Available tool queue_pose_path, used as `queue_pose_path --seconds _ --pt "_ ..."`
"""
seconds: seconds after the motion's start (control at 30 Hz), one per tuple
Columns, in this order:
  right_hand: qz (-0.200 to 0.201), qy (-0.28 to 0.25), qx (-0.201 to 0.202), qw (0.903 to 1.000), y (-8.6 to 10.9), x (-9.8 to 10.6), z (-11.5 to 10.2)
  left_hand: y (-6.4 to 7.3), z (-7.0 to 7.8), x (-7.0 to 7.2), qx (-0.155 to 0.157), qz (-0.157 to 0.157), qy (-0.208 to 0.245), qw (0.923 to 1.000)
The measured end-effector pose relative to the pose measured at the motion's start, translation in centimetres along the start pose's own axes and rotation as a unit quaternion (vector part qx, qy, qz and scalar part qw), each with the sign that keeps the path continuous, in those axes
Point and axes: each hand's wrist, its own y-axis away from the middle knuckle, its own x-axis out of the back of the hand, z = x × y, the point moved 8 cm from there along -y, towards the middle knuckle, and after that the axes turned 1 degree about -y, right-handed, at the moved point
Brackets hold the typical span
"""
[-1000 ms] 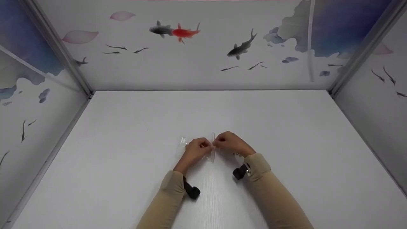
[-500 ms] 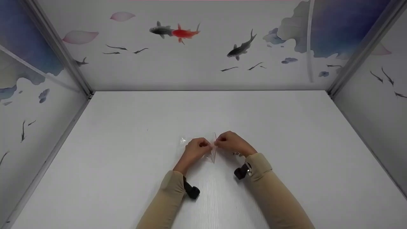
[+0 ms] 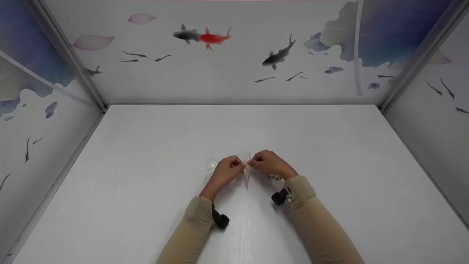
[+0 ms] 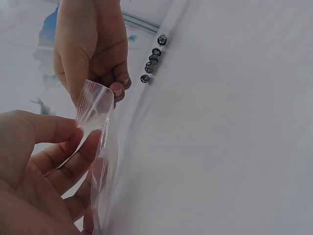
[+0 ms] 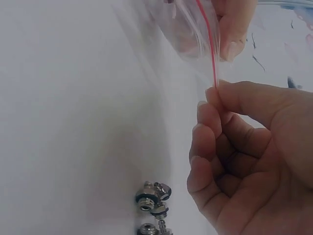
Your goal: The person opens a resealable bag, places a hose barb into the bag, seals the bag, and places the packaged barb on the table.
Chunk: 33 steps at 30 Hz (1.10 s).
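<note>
A clear zip-lock bag point(image 5: 183, 32) with a red line point(image 5: 211, 46) along its mouth is stretched between both hands. My left hand point(image 3: 224, 173) pinches one side of the mouth between thumb and fingers, its other fingers spread behind the plastic in the left wrist view. On the opposite side, my right hand point(image 3: 272, 164) pinches the edge by the red line, thumb against index finger, the remaining fingers curled in. The bag's body point(image 3: 211, 164) extends left past the left hand, partly hidden by it. Several small threaded metal fittings point(image 5: 148, 197) with dark rings lie beside the right hand.
The white tabletop point(image 3: 146, 146) spreads around the hands. Printed panels with fish point(image 3: 214, 38) enclose it at the back and both sides. A black wrist camera point(image 3: 221, 221) hangs below the left sleeve, and another camera point(image 3: 279, 198) below the right.
My right hand has shifted slightly right and up, and the gap between the two hands' fingertips has widened a little. The bag's mouth edge has shifted right, and more of the fittings shows.
</note>
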Motion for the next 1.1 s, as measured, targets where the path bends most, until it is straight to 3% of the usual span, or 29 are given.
queue_pose_path --seconds 0.3,0.67,1.1 --pt "0.0 0.008 0.004 1.0 0.3 0.5 -0.4 -0.1 0.5 0.5 -0.004 0.001 -0.003 1.0" --pt "-0.031 0.04 0.021 0.9985 0.8 1.0 -1.0 0.2 0.5 1.2 0.002 0.0 -0.01 1.0" --pt "-0.05 0.069 0.033 0.9959 1.3 1.6 -1.7 0.4 0.5 1.8 -0.023 -0.032 -0.047 0.9981"
